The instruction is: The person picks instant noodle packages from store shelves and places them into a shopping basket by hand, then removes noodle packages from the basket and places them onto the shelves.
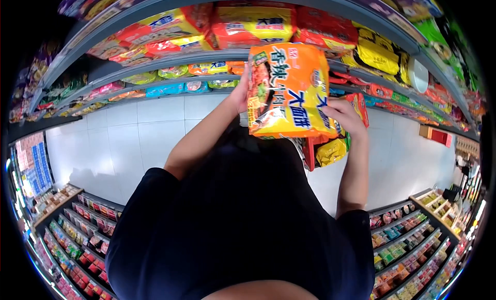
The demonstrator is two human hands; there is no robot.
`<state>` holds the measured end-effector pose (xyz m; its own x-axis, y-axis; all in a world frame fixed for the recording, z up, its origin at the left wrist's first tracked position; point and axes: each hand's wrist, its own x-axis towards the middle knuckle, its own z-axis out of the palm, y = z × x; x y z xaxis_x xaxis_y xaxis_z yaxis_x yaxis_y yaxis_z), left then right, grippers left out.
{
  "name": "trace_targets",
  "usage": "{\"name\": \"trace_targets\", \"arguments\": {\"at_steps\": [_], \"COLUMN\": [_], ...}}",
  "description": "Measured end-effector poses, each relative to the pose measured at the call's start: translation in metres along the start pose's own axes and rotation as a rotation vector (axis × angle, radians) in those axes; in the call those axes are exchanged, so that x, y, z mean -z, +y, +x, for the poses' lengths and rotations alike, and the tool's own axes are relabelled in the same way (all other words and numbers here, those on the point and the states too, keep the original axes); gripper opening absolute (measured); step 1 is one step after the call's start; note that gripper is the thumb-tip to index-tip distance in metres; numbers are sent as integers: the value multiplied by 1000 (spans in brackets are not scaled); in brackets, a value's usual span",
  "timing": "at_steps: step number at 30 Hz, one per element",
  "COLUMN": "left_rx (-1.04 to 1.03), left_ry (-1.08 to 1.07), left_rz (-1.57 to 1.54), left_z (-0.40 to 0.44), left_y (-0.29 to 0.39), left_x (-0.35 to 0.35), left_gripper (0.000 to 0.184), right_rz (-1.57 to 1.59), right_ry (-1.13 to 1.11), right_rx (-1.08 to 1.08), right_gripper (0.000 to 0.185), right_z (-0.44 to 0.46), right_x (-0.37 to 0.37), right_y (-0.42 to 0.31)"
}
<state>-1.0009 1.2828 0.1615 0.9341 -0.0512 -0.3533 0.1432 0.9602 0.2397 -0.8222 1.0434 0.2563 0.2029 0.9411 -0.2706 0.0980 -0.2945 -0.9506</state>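
Packet (287,96) — between hands (346,116); shelf (222,55) beyond

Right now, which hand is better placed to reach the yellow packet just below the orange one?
Probably the right hand: in this view it is nearer the yellow packet. The left hand is at the orange packet's opposite edge. Both hold that packet, so the right would need to let go.

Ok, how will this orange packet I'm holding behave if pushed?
The orange packet will probably crinkle, as its plastic looks thin and creased. Its glossy shine suggests some slipperiness. The broad, blocky shape makes rolling unlikely.
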Motion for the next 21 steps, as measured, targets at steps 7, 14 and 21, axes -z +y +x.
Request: {"name": "trace_targets", "arguments": {"at_steps": [7, 14, 21], "left_rx": [-348, -695, -991], "left_ry": [118, 246, 425], "left_rz": [-221, -393, -185], "left_z": [-99, -176, -209], "left_y": [33, 35, 42], "left_x": [76, 123, 169], "left_gripper": [70, 55, 79], "right_rz": [482, 1188, 1052], "right_ry": [32, -48, -116], "right_rx": [-54, -307, -410], "right_gripper": [22, 70, 69], "right_z": [98, 128, 196], "right_x": [-91, -212, -255], "right_y": [26, 25, 3]}}
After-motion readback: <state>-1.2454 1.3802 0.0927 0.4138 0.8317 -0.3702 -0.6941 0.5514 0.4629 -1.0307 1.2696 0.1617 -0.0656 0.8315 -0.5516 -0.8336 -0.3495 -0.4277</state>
